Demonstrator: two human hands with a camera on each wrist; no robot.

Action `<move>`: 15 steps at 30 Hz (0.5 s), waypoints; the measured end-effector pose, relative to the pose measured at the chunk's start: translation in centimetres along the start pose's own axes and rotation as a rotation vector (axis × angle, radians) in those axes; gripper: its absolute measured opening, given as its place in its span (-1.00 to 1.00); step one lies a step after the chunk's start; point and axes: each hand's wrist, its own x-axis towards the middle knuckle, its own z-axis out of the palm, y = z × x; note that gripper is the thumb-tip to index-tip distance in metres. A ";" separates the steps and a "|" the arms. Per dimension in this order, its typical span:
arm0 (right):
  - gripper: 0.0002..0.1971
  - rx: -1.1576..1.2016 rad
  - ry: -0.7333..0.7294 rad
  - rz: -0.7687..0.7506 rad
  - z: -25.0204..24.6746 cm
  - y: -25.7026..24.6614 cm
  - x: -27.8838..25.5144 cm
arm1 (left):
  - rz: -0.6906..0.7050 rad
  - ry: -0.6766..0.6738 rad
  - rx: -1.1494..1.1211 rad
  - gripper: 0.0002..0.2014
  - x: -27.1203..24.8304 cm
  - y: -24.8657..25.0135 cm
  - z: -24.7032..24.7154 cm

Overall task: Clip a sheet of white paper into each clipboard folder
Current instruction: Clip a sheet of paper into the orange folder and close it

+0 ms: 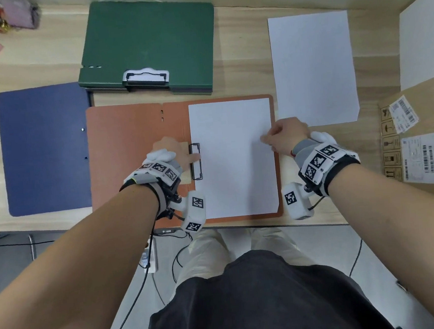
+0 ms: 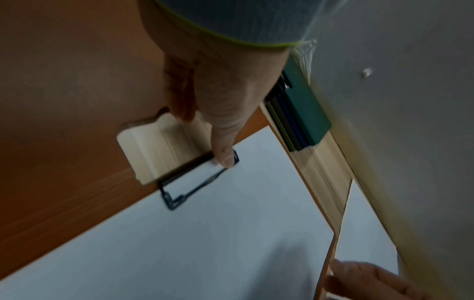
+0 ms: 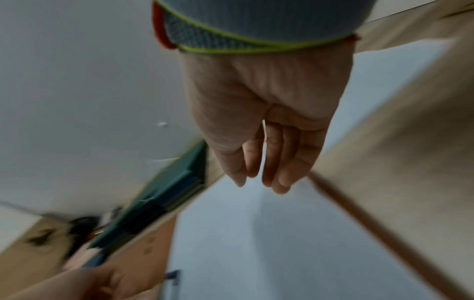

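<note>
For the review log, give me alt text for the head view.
An open orange folder holds a white sheet; the left hand touches its black wire clip, the right hand rests on the sheet's far edge. Green and blue folders lie nearby.

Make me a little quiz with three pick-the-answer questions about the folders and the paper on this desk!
1. Where does the spare white sheet lie?
A. On the desk right of the orange folder
B. On top of the blue folder
C. On the floor

2. What colour is the closed folder at the far side of the desk?
A. Yellow
B. Green
C. Pink

3. What is the left hand doing?
A. Holding a pencil
B. Touching the black wire clip
C. Resting on the cardboard box

Answers:
1 A: the sheet lies on bare wood beside the orange folder.
2 B: its cover is dark green, with a silver clip showing.
3 B: a fingertip sits on the black wire clip at the edge of the paper.
</note>
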 end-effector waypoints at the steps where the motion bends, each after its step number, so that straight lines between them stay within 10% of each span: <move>1: -0.90 0.024 -0.011 -0.056 0.2 -1.5 -0.1 | -0.031 0.045 -0.039 -0.49 -0.2 -0.5 -0.5; 6: -0.63 -0.103 -0.131 -0.271 3.2 -8.7 -0.8 | -0.242 0.234 -0.052 0.05 0.6 -6.1 -2.6; 15: -0.53 -0.567 -0.276 -0.219 9.6 -12.1 -1.8 | -0.412 0.215 -0.157 0.11 0.6 -14.0 -5.4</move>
